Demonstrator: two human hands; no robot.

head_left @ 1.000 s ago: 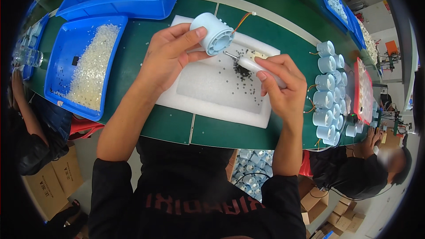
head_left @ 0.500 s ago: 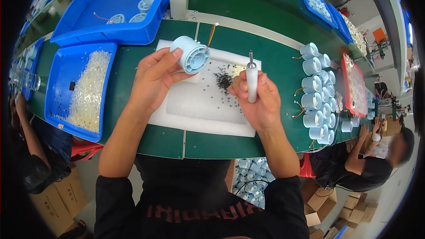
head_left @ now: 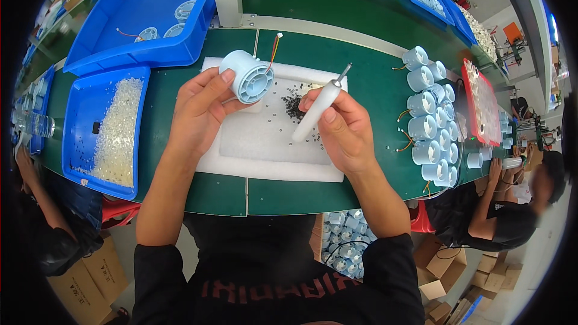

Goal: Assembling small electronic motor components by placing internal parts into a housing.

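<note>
My left hand [head_left: 205, 105] is closed around a light-blue round plastic housing [head_left: 244, 75], its spoked open end turned to the right. A thin bundle of coloured wires [head_left: 275, 48] with a white plug sticks up from the housing. My right hand [head_left: 343, 126] grips a white pen-shaped screwdriver [head_left: 316, 111], whose metal tip points up and to the right. Below both hands lies a white foam sheet [head_left: 259, 165] with raised edges. Small black ring-like parts [head_left: 293, 107] are scattered on it, partly behind my right hand.
On the left stand a blue tray [head_left: 78, 126] of small pale pieces and a larger blue bin [head_left: 141, 57] with several housings. Rows of light-blue housings [head_left: 424, 126] line the right, beside a red tray [head_left: 475, 102]. People [head_left: 512, 222] sit on both sides.
The screwdriver has swung from upright to a slant, tip toward the upper right. My left hand still holds the housing. The whole view has shifted slightly.
</note>
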